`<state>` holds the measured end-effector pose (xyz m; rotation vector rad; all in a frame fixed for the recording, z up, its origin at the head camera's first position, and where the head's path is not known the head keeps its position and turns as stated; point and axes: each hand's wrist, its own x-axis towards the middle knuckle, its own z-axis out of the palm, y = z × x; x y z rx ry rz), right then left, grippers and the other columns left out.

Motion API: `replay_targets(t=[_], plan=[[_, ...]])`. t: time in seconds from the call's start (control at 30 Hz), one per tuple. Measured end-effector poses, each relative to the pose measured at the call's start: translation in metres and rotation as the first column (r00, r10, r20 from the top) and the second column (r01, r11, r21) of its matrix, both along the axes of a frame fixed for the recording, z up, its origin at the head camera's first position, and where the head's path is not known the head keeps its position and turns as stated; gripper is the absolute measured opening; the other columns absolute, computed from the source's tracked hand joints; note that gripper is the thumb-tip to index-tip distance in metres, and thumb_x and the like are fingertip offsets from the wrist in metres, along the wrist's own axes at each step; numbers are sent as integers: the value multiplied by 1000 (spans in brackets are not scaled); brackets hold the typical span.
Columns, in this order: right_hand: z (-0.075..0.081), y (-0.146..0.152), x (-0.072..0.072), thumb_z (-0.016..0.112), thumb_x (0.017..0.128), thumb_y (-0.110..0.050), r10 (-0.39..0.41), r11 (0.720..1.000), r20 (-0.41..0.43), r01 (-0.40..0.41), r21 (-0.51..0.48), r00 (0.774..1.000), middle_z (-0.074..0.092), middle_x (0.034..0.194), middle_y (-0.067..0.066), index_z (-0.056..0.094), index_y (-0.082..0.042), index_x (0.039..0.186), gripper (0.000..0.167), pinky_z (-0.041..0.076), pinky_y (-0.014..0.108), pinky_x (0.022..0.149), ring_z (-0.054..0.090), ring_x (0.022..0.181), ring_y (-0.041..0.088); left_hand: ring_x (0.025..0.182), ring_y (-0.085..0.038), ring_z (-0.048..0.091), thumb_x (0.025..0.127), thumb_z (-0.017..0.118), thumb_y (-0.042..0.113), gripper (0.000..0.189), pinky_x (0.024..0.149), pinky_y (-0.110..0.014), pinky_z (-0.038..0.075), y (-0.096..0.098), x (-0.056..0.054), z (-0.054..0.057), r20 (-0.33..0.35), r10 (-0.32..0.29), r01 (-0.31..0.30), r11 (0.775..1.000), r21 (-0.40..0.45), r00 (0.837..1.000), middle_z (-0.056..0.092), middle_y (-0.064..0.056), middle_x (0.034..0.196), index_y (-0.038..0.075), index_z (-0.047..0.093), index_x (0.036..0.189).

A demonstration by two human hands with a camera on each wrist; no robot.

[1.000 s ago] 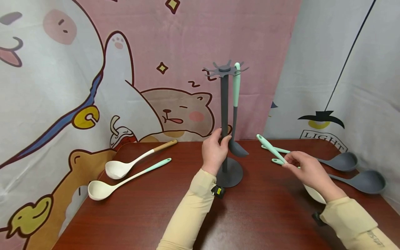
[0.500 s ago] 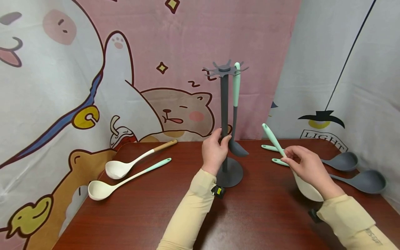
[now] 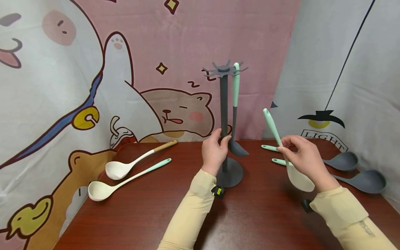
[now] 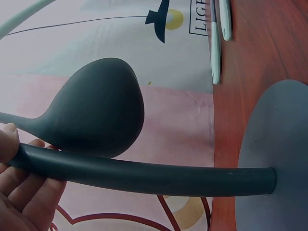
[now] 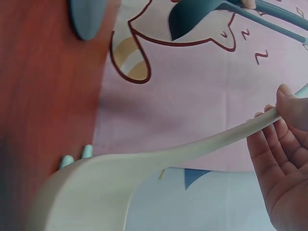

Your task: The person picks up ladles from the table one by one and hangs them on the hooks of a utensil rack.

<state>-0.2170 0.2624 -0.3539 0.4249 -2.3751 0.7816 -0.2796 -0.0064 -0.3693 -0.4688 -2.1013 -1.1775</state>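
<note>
My left hand [image 3: 215,152] grips the dark grey post of a utensil stand [image 3: 224,104], thumb and fingers round it below mid-height. From one hook of the stand's top hangs a dark grey ladle [image 3: 239,149] with a mint handle, its bowl just right of that hand. My right hand [image 3: 301,156] pinches a cream ladle [image 3: 298,178] with a mint handle where handle and neck meet. This ladle is raised over the table, handle end up and leaning left, bowl low. In the right wrist view its cream neck [image 5: 192,147] runs from the pinching fingers down to the bowl.
Two dark grey ladles with mint handles, a rear one [image 3: 340,161] and a front one [image 3: 368,181], lie at the right. On the left lie a white ladle [image 3: 118,169] with a wooden-look handle and a cream ladle [image 3: 101,191] with a mint handle. A printed cloth [image 3: 250,34] hangs behind the table.
My right hand has lifted the cream ladle up and a little left, and its handle has tilted more upright. The left hand stays on the post.
</note>
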Motion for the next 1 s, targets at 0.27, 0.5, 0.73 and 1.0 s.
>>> replay_targets(t=[0.27, 0.5, 0.73, 1.0], plan=[[16, -8, -1, 80, 82, -4, 0, 998, -14, -1, -62, 1000, 60, 87, 3, 66, -6, 98, 21, 43, 12, 61, 53, 69, -6, 54, -9, 54, 91, 74, 22, 17, 54, -24, 45, 0, 0, 0, 2, 2, -2, 1000, 0, 1000, 70, 0, 82, 12, 69, 104], [25, -17, -3, 77, 87, -6, 2, 994, -19, -4, -113, 1000, 59, 88, 4, 67, -4, 99, 16, 41, 10, 67, 53, 74, -5, 53, -9, 53, 90, 75, 20, 17, 53, -25, 45, 0, 0, 0, -9, 7, -7, 1000, 1, 1000, 70, 0, 80, 12, 70, 103], [32, -26, -6, 76, 87, -6, 8, 988, -35, -14, -154, 999, 58, 87, 3, 67, -4, 98, 15, 41, 10, 66, 54, 73, -4, 52, -9, 53, 90, 75, 20, 17, 53, -25, 45, 0, -1, 0, -7, 11, -11, 1000, 1, 1000, 70, 0, 79, 11, 70, 103], [37, -35, -9, 76, 86, -2, 28, 980, -62, -40, -197, 998, 58, 85, 3, 66, -1, 96, 14, 43, 9, 65, 55, 71, -2, 52, -9, 52, 90, 75, 20, 16, 53, -24, 45, 0, 0, 0, -1, 8, -8, 1000, 7, 1000, 70, 0, 79, 12, 70, 103]])
